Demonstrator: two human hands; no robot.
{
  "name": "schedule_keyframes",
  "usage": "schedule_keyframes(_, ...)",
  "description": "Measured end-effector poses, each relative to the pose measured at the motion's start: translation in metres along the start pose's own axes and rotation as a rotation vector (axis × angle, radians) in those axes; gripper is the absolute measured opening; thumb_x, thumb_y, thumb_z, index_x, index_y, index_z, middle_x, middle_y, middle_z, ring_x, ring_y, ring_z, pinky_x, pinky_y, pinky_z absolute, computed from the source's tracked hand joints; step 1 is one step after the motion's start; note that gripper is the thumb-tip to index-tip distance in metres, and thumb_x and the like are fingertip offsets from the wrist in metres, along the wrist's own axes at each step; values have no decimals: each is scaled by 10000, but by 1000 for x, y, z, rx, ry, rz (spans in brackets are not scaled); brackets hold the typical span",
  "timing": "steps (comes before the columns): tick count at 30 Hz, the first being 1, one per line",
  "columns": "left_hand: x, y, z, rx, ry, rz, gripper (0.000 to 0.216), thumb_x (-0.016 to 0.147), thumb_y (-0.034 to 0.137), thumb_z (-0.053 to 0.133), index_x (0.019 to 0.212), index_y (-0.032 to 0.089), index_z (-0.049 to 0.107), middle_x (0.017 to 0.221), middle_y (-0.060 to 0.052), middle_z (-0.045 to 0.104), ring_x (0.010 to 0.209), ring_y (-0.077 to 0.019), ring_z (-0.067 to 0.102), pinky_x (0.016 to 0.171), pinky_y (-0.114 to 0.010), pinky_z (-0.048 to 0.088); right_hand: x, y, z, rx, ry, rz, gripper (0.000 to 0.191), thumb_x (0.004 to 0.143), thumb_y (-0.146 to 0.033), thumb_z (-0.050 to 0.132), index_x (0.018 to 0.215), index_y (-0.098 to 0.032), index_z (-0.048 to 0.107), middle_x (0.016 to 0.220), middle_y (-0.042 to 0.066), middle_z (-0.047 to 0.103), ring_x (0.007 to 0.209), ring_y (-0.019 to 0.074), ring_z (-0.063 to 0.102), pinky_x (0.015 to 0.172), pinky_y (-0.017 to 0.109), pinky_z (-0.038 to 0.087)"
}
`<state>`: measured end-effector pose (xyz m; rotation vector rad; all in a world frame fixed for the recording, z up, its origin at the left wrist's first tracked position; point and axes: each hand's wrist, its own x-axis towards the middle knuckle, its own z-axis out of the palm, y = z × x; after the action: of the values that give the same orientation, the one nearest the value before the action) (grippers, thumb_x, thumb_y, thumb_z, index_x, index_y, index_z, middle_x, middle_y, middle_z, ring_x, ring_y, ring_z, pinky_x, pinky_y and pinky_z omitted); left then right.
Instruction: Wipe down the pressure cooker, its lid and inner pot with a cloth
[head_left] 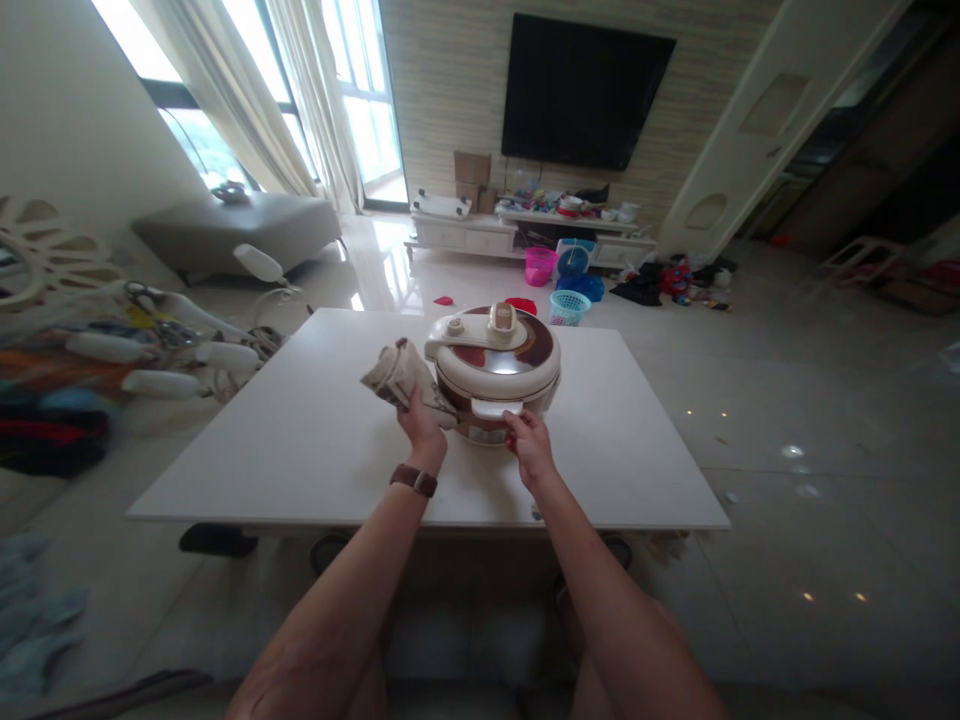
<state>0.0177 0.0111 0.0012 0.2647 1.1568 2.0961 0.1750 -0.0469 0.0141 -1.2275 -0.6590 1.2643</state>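
Note:
A round pressure cooker (495, 365), cream and brown with a knob on its lid, stands on the white table (337, 440). Its lid looks closed. My left hand (422, 425) grips a folded, patterned beige cloth (401, 375) beside the cooker's left side; the cloth's lower end is close against the cooker's body. With fingers curled, my right hand (531, 445) holds the right end of the white side handle (495, 409) that sticks out toward me. Part of the cooker's lower body is hidden behind my hands and the cloth.
Beyond the table, a light-blue basket (569, 308) and a pink basket (540, 266) stand on the tiled floor. A white lamp frame with several shades (225, 356) is at the left. Chairs (217, 539) sit under the near edge. A low cabinet (465, 236) lines the far wall.

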Motion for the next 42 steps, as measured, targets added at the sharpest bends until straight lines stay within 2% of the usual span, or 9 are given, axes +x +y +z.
schedule_keyframes(5,19,54,0,-155,-387,-86,510,998,505,551,1370,177,667,1401,-159,724,1364,-278,655,1155,-499,537,-3,-11,-6,-99,244,-325,352,697,-498,817,814,-245,602,763,-32,624,686,138,535,571,246,430)
schedule_keyframes(8,12,72,-7,-139,-526,-205,548,1001,583,520,1320,175,701,1358,-174,747,1382,-323,640,1146,-569,536,-15,-15,-5,-189,209,-435,315,814,-500,745,714,-247,587,668,-33,557,671,146,487,615,260,432)
schedule_keyframes(14,-43,72,-10,-43,-667,-522,598,1002,637,506,1240,146,749,1254,-179,793,1354,-362,663,1148,-588,537,-47,-1,15,60,-266,-170,422,727,-645,803,825,-252,687,822,47,733,882,249,704,711,341,585)
schedule_keyframes(21,-84,60,-9,-69,-881,-1068,493,952,468,705,1263,86,729,1207,-202,799,1233,-335,739,1158,-502,541,-64,-18,-15,244,-189,48,376,700,-497,832,977,-265,731,1010,77,812,1179,337,749,961,523,662)
schedule_keyframes(25,-83,56,-10,-24,-864,-1023,326,919,318,768,1158,95,751,1151,-174,808,1046,-252,777,1005,-376,614,-59,-31,-35,251,-114,81,320,741,-425,805,1008,-256,757,1085,86,826,1220,336,746,1055,573,629)
schedule_keyframes(30,-76,62,-13,90,-995,-862,380,833,454,851,1018,139,745,945,-97,763,757,-180,702,636,-278,583,-59,-40,-41,291,-50,68,335,807,-412,764,1098,-247,783,1174,100,824,1272,334,728,1126,608,583)
schedule_keyframes(36,-65,75,-21,160,-997,-717,460,783,488,815,1121,183,751,894,-56,718,755,-169,691,606,-244,525,-38,-69,-62,252,75,-209,323,796,-354,769,1103,-257,775,1209,61,816,1264,268,732,1112,517,603)
schedule_keyframes(39,-60,75,-24,251,-935,-663,328,822,430,743,1028,174,733,865,-51,704,710,-157,676,583,-240,508,-15,-83,-67,25,278,-508,439,737,-312,813,1161,-221,748,1172,41,809,1231,262,734,1103,507,598)
schedule_keyframes(42,-57,71,-27,408,-938,-489,220,871,338,674,1011,173,710,893,-57,706,705,-154,672,600,-253,519,2,-87,-53,-529,327,-740,386,820,-396,785,1123,-158,765,1132,139,805,1247,355,710,1098,555,571)
